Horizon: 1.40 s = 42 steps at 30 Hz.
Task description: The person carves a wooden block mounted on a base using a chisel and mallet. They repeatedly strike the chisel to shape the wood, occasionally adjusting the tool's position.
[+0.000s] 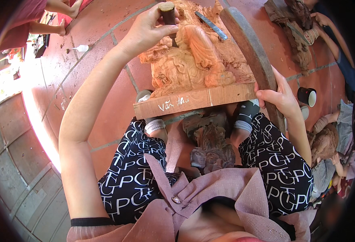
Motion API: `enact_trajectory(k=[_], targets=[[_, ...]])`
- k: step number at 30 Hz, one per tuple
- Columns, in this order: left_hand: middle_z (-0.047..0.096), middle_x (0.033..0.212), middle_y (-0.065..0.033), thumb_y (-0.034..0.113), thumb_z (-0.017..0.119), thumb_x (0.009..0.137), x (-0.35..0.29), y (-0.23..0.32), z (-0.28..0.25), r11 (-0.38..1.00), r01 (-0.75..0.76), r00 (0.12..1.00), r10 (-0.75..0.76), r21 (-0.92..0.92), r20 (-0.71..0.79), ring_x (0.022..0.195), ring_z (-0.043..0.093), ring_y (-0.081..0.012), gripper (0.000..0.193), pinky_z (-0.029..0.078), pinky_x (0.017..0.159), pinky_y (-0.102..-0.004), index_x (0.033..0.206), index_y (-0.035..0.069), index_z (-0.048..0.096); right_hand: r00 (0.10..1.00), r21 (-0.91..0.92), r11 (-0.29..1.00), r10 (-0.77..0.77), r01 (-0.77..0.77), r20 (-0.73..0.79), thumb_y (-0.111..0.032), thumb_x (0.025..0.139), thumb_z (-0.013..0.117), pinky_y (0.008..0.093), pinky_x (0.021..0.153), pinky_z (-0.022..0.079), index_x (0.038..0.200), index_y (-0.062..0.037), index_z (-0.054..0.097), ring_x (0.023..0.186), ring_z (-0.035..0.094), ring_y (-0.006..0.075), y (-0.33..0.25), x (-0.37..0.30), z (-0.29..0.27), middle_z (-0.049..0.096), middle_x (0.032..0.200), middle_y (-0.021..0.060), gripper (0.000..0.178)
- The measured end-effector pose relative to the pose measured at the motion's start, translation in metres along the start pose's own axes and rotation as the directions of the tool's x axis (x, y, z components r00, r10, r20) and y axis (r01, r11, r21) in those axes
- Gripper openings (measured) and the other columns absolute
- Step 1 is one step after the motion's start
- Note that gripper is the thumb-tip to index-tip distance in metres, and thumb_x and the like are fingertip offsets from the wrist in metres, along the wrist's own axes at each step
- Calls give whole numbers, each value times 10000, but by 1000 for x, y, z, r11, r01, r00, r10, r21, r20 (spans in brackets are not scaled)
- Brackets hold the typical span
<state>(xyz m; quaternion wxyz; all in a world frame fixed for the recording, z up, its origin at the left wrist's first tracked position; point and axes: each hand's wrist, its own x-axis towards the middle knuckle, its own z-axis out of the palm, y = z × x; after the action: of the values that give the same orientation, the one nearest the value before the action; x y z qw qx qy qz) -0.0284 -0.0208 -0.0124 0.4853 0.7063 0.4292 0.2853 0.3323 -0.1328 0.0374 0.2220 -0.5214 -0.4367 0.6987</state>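
Note:
In front of me is an orange-brown wood carving with deep folds and curls, on a thick wooden base with white handwriting on its near side. My left hand is closed around the dark handle of a chisel, held upright over the carving's left part; its cutting end is hidden among the carved forms. My right hand grips a long, curved wooden club at the carving's right side, its far end raised. A flat blue-grey chisel lies on top of the carving.
Between my feet stands a dark carved wood piece. A black cup is on the tiled floor at right. Co-workers' hands touch a rough wood piece and another carving. A white bottle lies at left, near someone's bare feet.

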Motion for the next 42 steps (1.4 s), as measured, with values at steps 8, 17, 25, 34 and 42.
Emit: enact_trajectory(k=[8, 17, 25, 34, 42], targets=[[608, 1169, -59, 64, 670, 922, 18, -23, 4, 1000, -15, 1000, 15, 21, 15, 1067, 590, -135, 503, 539, 860, -315, 1378, 36, 459, 1000, -6, 1000, -8, 8, -9, -25, 789, 667, 251, 563, 470, 1358, 16, 479, 606, 572, 100, -2, 0, 2, 596, 882, 45, 601], [650, 1113, -131, 25, 648, 938, -6, 14, -53, 917, 314, 936, -342, -246, -80, 1079, 684, -288, 310, 608, 917, -417, 1214, 37, 509, 1000, -5, 1000, -8, 8, -19, -18, 792, 672, 257, 547, 469, 1376, 14, 473, 611, 574, 102, 6, -1, -4, 605, 894, 48, 618], [677, 1092, -97, -25, 671, 884, -16, -18, -27, 934, 101, 993, -117, -344, -24, 1103, 669, -251, 259, 542, 985, -415, 1104, 76, 578, 999, 19, 1000, -13, 14, -30, -4, 799, 667, 255, 546, 468, 1370, 18, 476, 608, 575, 104, 3, 0, 0, 602, 884, 51, 603], [698, 1077, -87, -34, 675, 872, -18, -13, -18, 953, 77, 997, -81, -294, -3, 1087, 665, -208, 227, 540, 980, -367, 1061, 64, 597, 1000, 27, 1000, -8, 9, -16, -6, 803, 697, 258, 550, 471, 1414, 27, 421, 596, 580, 132, 6, 1, -3, 609, 925, 84, 671], [696, 1074, -83, -44, 670, 872, -19, -7, -15, 958, 55, 998, -60, -282, -8, 1068, 664, -190, 219, 542, 965, -350, 1051, 59, 597, 999, 18, 1000, -17, 17, -31, -13, 798, 673, 258, 547, 471, 1369, 32, 462, 611, 578, 105, 3, 0, 0, 597, 900, 57, 610]])
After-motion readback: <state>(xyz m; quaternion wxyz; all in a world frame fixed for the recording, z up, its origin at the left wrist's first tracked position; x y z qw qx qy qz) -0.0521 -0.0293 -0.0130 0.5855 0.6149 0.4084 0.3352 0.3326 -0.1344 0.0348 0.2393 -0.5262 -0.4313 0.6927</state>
